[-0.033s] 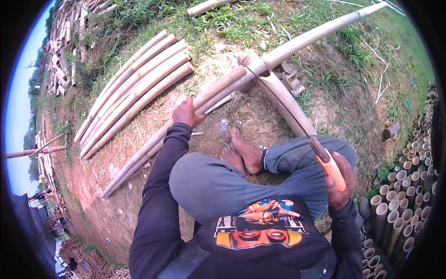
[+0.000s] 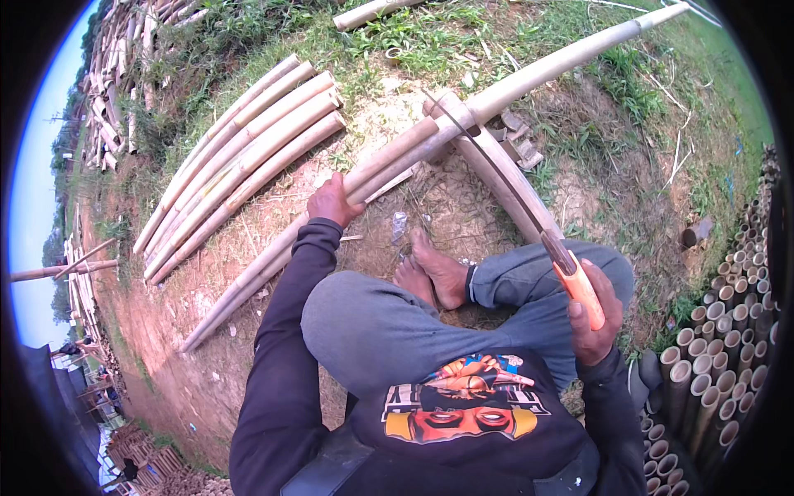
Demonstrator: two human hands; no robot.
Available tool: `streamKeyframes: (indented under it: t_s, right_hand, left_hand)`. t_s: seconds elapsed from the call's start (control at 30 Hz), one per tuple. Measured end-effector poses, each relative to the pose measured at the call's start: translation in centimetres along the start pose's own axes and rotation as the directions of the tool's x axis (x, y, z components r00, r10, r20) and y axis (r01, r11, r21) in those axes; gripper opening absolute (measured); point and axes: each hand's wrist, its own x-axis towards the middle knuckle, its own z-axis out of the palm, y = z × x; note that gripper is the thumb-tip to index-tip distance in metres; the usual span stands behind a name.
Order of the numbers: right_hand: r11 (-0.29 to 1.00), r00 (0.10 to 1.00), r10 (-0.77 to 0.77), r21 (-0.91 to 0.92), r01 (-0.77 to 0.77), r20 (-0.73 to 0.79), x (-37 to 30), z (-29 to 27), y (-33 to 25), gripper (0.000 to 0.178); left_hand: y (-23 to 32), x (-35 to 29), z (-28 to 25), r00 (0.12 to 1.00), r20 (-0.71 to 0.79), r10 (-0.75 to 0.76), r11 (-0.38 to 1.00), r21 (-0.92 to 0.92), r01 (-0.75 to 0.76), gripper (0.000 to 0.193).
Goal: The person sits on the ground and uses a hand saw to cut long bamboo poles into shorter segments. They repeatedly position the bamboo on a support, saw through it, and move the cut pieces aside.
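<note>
A long pale bamboo pole [image 2: 571, 70] slants from lower left to upper right in front of me. Alongside it lies a shorter bamboo piece [image 2: 390, 155], its far end just left of the blade. My left hand [image 2: 332, 202] is closed round this pair, left of my feet. My right hand [image 2: 599, 318] grips the orange handle of a handsaw [image 2: 581, 291] above my right knee. The saw's thin dark blade crosses the long pole, its tip beyond it. Beneath the pole, a thicker bamboo length [image 2: 500, 178] runs toward my right knee and props it.
Several cut bamboo poles [image 2: 248, 157] lie side by side on the ground at left. Upright bundled bamboo tubes [image 2: 711, 372] crowd the right side. Small bamboo offcuts [image 2: 519, 142] lie beyond the prop. Another bamboo piece [image 2: 372, 12] rests in the grass at the far side.
My right hand has pushed the saw forward and slightly left, so more of the blade's tip sticks out past the long pole. My left hand and the bamboo stay where they were.
</note>
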Motion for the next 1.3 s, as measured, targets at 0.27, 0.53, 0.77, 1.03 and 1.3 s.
streamKeyframes:
  t_s: [0.27,0.53,0.77,1.03,1.3]
  right_hand:
    - [0.986,0.994,0.103,0.135,-0.097,-0.038,5.5,10.3,3.9,0.046]
    - [0.976,0.995,0.096,0.199,-0.087,-0.036,8.3,11.4,4.9,0.043]
    - [0.965,0.989,0.142,0.227,-0.13,-0.038,8.7,10.7,3.5,0.04]
    - [0.954,0.986,0.168,0.254,-0.158,-0.018,10.6,14.4,8.4,0.042]
    - [0.994,0.994,-0.008,0.11,0.02,-0.107,11.2,15.5,8.3,0.045]
  left_hand:
    - [0.3,1.1,-0.8,0.999,0.037,-0.016,0.999,0.032,0.015,0.075]
    - [-0.4,1.3,0.6,1.0,-0.013,0.016,1.0,0.018,-0.016,0.075]
    - [-0.6,1.3,0.5,0.999,-0.03,0.025,1.0,-0.018,-0.025,0.074]
    - [-1.4,1.1,0.7,0.991,-0.088,0.103,0.995,0.022,-0.101,0.074]
    - [-6.6,-8.4,2.8,0.951,-0.216,0.222,0.975,0.04,-0.218,0.062]
